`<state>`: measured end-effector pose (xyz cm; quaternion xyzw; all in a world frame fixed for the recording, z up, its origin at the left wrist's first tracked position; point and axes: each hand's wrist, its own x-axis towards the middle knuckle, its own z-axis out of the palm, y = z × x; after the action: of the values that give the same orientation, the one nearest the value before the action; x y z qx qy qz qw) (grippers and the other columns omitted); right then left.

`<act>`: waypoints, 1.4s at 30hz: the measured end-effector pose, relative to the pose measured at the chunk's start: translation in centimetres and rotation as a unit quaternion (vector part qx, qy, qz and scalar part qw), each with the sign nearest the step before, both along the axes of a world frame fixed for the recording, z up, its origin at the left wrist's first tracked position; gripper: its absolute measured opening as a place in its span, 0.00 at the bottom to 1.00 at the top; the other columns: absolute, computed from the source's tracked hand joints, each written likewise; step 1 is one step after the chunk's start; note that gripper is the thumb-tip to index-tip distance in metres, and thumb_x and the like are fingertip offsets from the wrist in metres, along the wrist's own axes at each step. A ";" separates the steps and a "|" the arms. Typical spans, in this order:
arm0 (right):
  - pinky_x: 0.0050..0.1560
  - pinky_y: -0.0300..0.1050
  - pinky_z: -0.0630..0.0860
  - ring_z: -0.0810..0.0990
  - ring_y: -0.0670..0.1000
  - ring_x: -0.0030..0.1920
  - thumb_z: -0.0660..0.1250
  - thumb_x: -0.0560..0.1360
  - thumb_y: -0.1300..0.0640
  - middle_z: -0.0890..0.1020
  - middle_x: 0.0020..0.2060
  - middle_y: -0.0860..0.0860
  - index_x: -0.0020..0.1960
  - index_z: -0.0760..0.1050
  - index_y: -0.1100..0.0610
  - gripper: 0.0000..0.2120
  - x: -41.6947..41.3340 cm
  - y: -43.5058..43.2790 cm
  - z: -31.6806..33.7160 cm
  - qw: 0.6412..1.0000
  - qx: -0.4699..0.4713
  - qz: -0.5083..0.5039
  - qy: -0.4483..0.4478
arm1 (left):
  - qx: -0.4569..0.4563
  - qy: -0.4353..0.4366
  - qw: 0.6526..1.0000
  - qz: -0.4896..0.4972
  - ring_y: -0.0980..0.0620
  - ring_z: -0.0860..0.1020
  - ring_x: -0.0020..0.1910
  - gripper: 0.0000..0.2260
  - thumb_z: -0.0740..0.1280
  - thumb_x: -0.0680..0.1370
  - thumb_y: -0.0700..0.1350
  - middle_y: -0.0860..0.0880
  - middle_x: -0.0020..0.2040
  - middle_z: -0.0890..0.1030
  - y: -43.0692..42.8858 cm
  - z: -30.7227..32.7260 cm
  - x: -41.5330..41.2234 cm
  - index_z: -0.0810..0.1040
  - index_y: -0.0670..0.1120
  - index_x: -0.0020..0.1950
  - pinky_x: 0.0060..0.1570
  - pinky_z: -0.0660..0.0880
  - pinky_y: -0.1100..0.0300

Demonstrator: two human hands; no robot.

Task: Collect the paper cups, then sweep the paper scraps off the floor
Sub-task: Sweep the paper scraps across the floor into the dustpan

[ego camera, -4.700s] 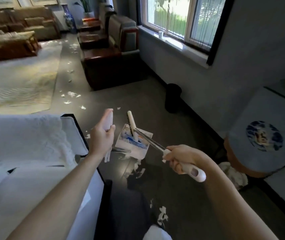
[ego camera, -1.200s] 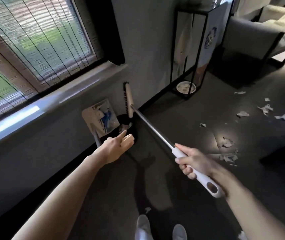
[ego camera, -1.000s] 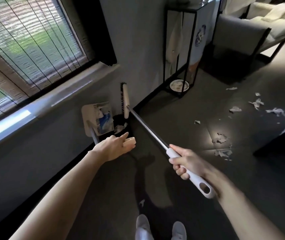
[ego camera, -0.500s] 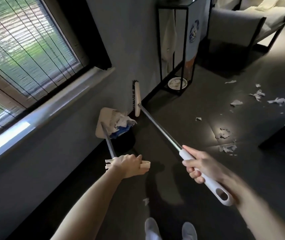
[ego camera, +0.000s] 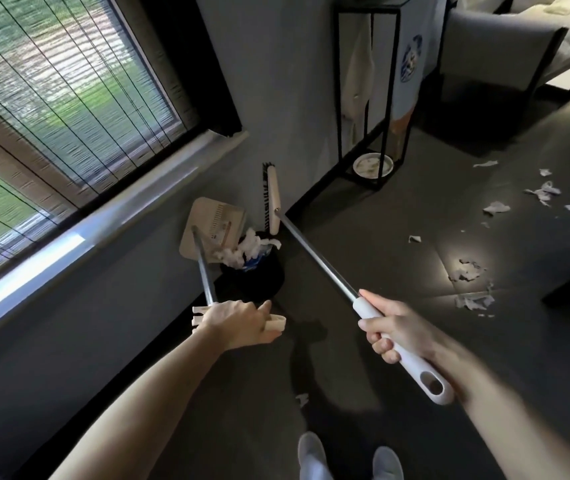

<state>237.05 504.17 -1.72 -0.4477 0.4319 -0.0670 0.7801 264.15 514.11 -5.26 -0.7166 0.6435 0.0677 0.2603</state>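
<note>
My left hand (ego camera: 238, 320) grips the white handle of a long-handled dustpan (ego camera: 212, 230), which is tipped over a small black bin (ego camera: 256, 278) by the wall. White and blue paper scraps (ego camera: 247, 252) spill from the pan into the bin's mouth. My right hand (ego camera: 392, 327) grips the white handle of a broom (ego camera: 271, 199), whose metal shaft runs up-left and whose head stands raised beside the bin. More paper scraps (ego camera: 467, 271) lie on the dark floor to the right. I see no paper cups.
A window with blinds and a sill (ego camera: 103, 220) fills the left. A black metal-frame stand (ego camera: 370, 98) holds a round dish (ego camera: 372, 164) at its base. A grey sofa (ego camera: 505, 39) is at the top right. My feet (ego camera: 346, 459) are at the bottom edge.
I turned from the room to the bin by the window. My left hand closed round the dustpan handle and tipped the pan; the scraps now slide into the bin. The broom stayed raised.
</note>
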 end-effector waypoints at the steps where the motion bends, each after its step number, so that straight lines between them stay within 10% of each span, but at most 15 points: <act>1: 0.19 0.35 0.63 0.65 0.44 0.22 0.60 0.78 0.68 0.68 0.29 0.52 0.77 0.57 0.48 0.32 0.3 0.0 -0.1 1.000 0.001 0.005 0.000 | -0.004 0.000 1.000 0.002 0.44 0.80 0.53 0.36 0.48 0.76 0.71 0.47 0.54 0.82 0.4 0.0 0.1 0.56 0.53 0.78 0.35 0.69 0.54; 18: 0.18 0.35 0.62 0.65 0.44 0.22 0.60 0.78 0.68 0.69 0.29 0.52 0.76 0.57 0.48 0.31 -1.8 -0.6 -1.6 1.000 0.020 0.000 0.018 | 0.013 0.054 0.998 0.040 0.41 0.80 0.54 0.35 0.48 0.76 0.70 0.46 0.55 0.82 2.0 -2.7 -3.5 0.51 0.54 0.79 0.47 0.72 0.49; 25: 0.18 0.35 0.62 0.65 0.44 0.21 0.60 0.79 0.68 0.68 0.29 0.53 0.77 0.55 0.49 0.32 -3.7 -2.0 -1.3 0.999 0.021 -0.043 0.011 | -0.113 0.128 0.977 0.130 0.43 0.79 0.57 0.32 0.54 0.76 0.67 0.45 0.60 0.80 -1.7 3.2 -3.7 0.54 0.59 0.78 0.45 0.74 0.54; 33: 0.18 0.35 0.63 0.65 0.44 0.21 0.60 0.78 0.68 0.67 0.28 0.52 0.77 0.55 0.49 0.32 -6.6 -6.0 0.5 0.996 0.007 -0.083 -0.029 | -0.392 0.373 0.819 0.192 0.47 0.80 0.53 0.29 0.61 0.76 0.65 0.45 0.62 0.78 -9.4 13.5 -7.3 0.54 0.67 0.75 0.54 0.77 0.50; 37: 0.18 0.35 0.63 0.66 0.44 0.21 0.61 0.78 0.68 0.68 0.27 0.51 0.77 0.56 0.49 0.32 -9.2 -7.7 1.3 0.994 -0.019 -0.103 -0.030 | -0.437 0.428 0.776 0.153 0.69 0.77 0.42 0.37 0.68 0.77 0.43 0.61 0.67 0.69 -12.4 13.6 -8.6 0.52 0.68 0.75 0.40 0.73 0.74; 39: 0.18 0.35 0.63 0.66 0.44 0.21 0.61 0.78 0.68 0.68 0.27 0.51 0.77 0.57 0.49 0.32 -10.4 -8.8 1.5 0.993 -0.028 -0.114 -0.024 | -0.412 0.461 0.766 0.177 0.74 0.73 0.54 0.36 0.66 0.78 0.37 0.60 0.72 0.65 -13.9 12.1 -9.5 0.55 0.65 0.76 0.50 0.70 0.78; 42: 0.19 0.35 0.64 0.67 0.44 0.22 0.62 0.78 0.67 0.70 0.26 0.50 0.77 0.57 0.48 0.32 -12.0 -10.5 1.4 0.991 -0.035 -0.131 -0.011 | -0.381 0.480 0.763 0.207 0.52 0.68 0.70 0.32 0.64 0.79 0.36 0.54 0.74 0.66 -16.6 8.9 -11.4 0.59 0.62 0.76 0.67 0.68 0.61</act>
<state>225.03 493.69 -0.27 -0.4136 0.4752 -0.1888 0.7533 252.70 497.55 3.67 -0.7465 0.4934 0.2040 -0.3970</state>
